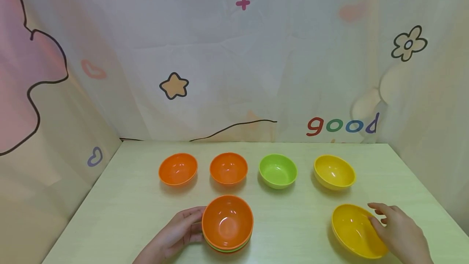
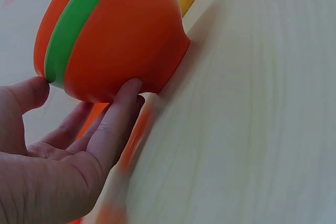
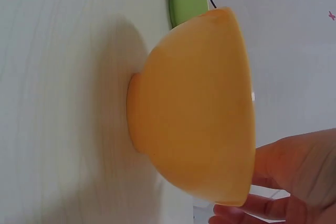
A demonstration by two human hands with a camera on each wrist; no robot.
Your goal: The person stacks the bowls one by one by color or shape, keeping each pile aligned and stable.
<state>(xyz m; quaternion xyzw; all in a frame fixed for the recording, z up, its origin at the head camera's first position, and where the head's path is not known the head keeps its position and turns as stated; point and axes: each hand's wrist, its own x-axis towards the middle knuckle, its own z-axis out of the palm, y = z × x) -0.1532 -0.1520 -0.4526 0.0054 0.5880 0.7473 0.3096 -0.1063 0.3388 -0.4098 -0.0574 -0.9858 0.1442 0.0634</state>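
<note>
My left hand [image 1: 185, 227] lies against the left side of a stack of nested bowls. An orange bowl [image 1: 228, 224] tops the stack, a green bowl [image 2: 71, 30] shows as a band below it, and another orange bowl [image 2: 128, 35] is at the bottom. In the left wrist view, the thumb meets the green rim and the fairly straight fingers touch the lower orange wall. At front right, my right hand [image 1: 401, 231] holds a yellow bowl [image 1: 353, 231] at its right rim, thumb inside and fingers outside. Its thumb tip is hidden behind the rim in the right wrist view.
Along the back of the pale table [image 1: 293, 223] stand two orange bowls [image 1: 178, 169] [image 1: 229, 169], a light green bowl [image 1: 278, 171] and a second yellow bowl [image 1: 334, 172]. A printed curtain [image 1: 227, 52] hangs behind the table and at both sides.
</note>
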